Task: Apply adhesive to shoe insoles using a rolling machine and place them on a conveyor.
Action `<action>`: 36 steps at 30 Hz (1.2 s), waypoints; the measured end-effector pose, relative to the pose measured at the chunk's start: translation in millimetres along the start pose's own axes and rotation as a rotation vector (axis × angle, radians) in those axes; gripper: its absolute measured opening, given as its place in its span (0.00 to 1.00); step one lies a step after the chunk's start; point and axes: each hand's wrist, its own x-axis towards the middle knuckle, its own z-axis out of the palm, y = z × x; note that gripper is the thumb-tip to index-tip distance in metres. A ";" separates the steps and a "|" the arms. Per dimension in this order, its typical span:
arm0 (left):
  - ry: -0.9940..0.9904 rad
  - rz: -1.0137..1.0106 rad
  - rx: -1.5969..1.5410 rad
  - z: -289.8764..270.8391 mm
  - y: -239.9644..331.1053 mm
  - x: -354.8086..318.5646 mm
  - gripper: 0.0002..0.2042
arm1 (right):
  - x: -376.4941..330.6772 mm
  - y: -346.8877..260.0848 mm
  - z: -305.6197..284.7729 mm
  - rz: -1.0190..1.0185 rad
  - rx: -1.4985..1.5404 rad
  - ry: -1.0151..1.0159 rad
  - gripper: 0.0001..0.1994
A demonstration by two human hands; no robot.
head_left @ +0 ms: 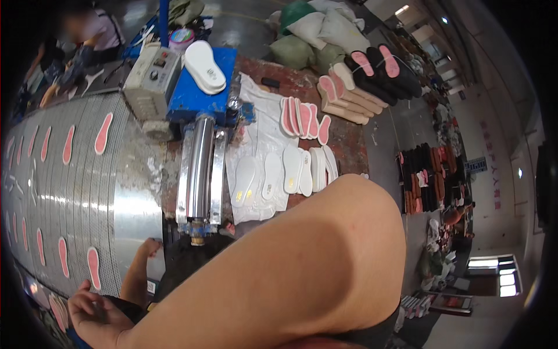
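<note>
Where the conveyor belt (pixel 70 192) curves past the lower left corner, the left hand (pixel 96 317) hangs just beside a pink insole (pixel 93 267), fingers (pixel 81 291) loosely curled and holding nothing. That insole is flat and foot-shaped, pink with a pale rim. Three such insoles lie in its row near the hand. The right hand cannot be seen; a bare arm (pixel 279 273) fills the foreground. About six white insoles (pixel 290 171) lie on the desk (pixel 349 145).

The single head view looks steeply down and leftward from the person's head, so close that an upper arm (pixel 290 267) fills the lower middle, with the conveyor belt (pixel 75 192) at left, the desk (pixel 349 139) beyond, and straight edges bending toward the dark fisheye rim.
</note>
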 end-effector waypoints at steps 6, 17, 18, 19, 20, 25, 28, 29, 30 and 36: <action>0.062 -0.029 0.300 -35.3 -22.0 -0.6 0.06 | 15.1 8.2 33.2 -0.037 0.119 0.007 0.13; -0.066 -0.254 0.416 -78.2 -34.0 58.1 0.06 | 44.0 20.8 39.8 -0.047 0.216 -0.002 0.18; -0.083 -0.280 0.431 -77.6 -31.9 62.1 0.06 | 47.7 23.1 42.3 -0.042 0.226 0.000 0.18; -0.103 -0.310 0.449 -76.8 -29.2 65.3 0.07 | 52.5 25.3 44.4 -0.037 0.238 0.003 0.18; -0.128 -0.341 0.464 -75.4 -27.0 68.6 0.07 | 55.9 29.2 45.8 -0.033 0.249 0.001 0.19; -0.197 -0.495 0.499 -78.6 -19.3 132.7 0.09 | 73.6 54.0 41.5 0.007 0.313 0.004 0.21; -0.316 -0.570 0.571 -96.7 -59.0 195.4 0.10 | 85.6 73.9 33.1 0.006 0.364 -0.001 0.22; -0.486 -0.595 0.694 -95.1 -106.3 217.2 0.12 | 89.1 84.2 26.6 0.001 0.385 0.002 0.22; -0.691 -0.607 0.829 -88.3 -168.5 232.7 0.14 | 90.4 98.0 18.7 -0.002 0.415 0.015 0.23; -1.442 -0.464 1.724 -55.9 -445.9 244.8 0.30 | -17.6 254.0 -79.8 0.466 0.211 0.617 0.25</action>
